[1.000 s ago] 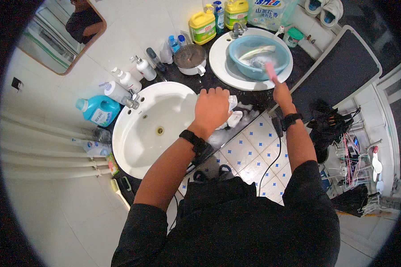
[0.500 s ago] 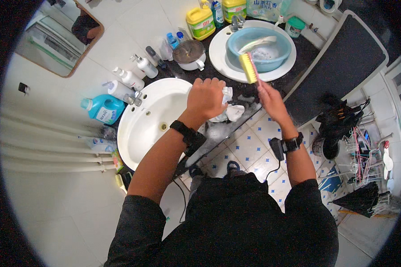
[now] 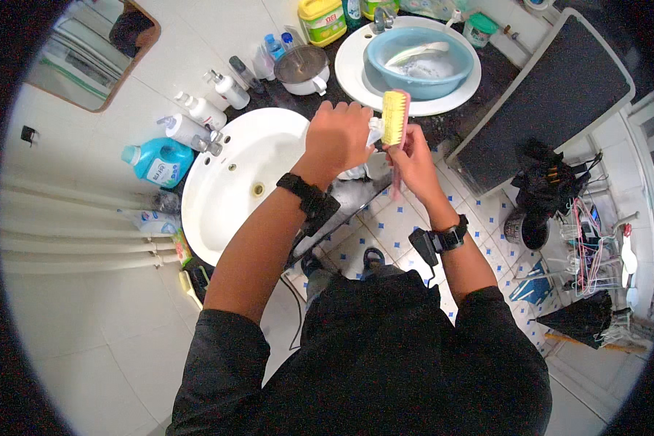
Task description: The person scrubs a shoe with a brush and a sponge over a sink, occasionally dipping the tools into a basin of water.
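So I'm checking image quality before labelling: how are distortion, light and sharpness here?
Head view: strong fisheye, black corners, pipes bowing at left; bright even light, white sink slightly glary; right hand and scrub brush reasonably sharp; rim clutter soft.

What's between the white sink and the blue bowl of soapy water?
In the head view, the left hand and the yellow scrub brush, held by the right hand, lie between white sink and blue bowl.
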A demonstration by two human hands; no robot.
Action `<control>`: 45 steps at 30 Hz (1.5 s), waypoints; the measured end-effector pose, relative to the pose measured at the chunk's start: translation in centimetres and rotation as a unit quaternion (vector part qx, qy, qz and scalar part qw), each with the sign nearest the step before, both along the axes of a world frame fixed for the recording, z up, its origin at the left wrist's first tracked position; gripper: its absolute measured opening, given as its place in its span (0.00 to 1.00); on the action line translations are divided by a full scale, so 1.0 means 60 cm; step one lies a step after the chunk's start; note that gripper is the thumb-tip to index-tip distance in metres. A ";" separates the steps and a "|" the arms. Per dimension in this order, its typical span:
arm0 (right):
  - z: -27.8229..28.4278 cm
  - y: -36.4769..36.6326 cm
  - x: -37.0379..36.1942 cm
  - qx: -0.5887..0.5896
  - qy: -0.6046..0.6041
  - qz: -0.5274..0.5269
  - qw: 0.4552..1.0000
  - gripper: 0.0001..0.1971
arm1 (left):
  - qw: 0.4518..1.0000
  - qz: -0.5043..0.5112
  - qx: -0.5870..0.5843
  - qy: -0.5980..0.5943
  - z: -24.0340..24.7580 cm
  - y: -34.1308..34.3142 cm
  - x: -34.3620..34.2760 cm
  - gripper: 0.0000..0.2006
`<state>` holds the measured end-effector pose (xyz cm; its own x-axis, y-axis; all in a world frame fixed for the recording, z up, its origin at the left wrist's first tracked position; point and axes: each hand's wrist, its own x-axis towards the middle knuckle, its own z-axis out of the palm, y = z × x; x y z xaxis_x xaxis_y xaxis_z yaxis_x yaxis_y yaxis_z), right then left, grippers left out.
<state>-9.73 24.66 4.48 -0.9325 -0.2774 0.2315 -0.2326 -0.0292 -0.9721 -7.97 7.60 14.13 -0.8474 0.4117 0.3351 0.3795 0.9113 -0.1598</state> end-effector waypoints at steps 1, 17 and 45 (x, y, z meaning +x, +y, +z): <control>0.025 -0.004 0.007 -0.046 -0.057 0.030 0.997 0.13 | 1.000 0.003 -0.009 0.003 -0.003 0.001 0.001 0.21; 0.064 -0.004 -0.005 -0.302 -0.297 0.083 0.902 0.12 | 0.999 -0.013 -0.011 -0.040 0.006 0.037 0.001 0.18; 0.093 -0.022 -0.008 -0.287 -0.305 0.057 0.906 0.16 | 0.996 -0.079 0.019 0.024 0.005 -0.006 -0.011 0.24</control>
<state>-10.19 23.34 10.04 -0.9082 -0.3770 -0.1816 0.3798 -0.5606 -0.7358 -8.64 7.27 14.43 -0.7560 0.5252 0.3906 0.5116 0.8464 -0.1480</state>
